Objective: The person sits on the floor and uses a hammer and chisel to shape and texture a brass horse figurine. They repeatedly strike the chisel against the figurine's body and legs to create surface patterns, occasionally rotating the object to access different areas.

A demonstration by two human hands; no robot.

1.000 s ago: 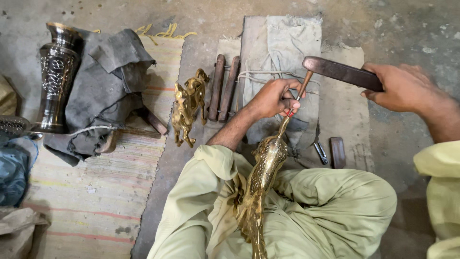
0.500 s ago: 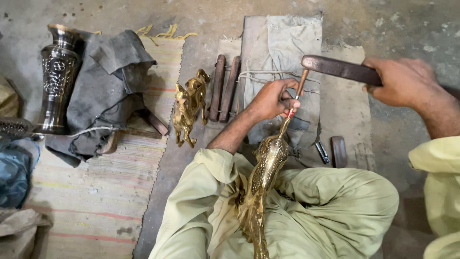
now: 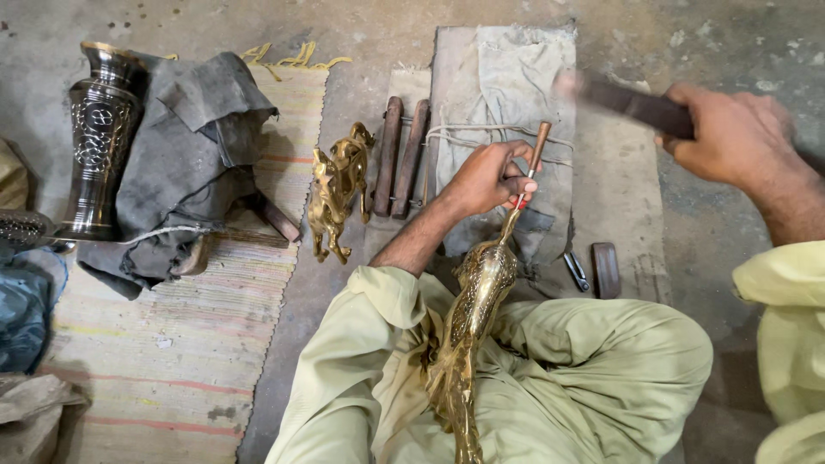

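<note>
Left hand (image 3: 485, 179): grip closed around a thin punch (image 3: 531, 166), tip set on the brass bird (image 3: 473, 318) lying across the lap. Right hand (image 3: 735, 137): grip closed on a blurred hammer (image 3: 632, 103), raised above the folded cloth (image 3: 507, 94). Brass figurine (image 3: 338, 189) and dark vase (image 3: 99, 142) left.

— What is the ground like here?

— It is a rough grey concrete floor (image 3: 387, 26), stained and dusty. On the left lies a striped woven mat in pale colours (image 3: 172, 361), with yellow fringe at its far end.

— Anything else spread on it?

— Yes, a folded grey-beige sack cloth (image 3: 516, 77) lies in the middle, and a crumpled dark grey rag (image 3: 189, 146) on the mat. The light is soft and even, without hard shadows.
</note>
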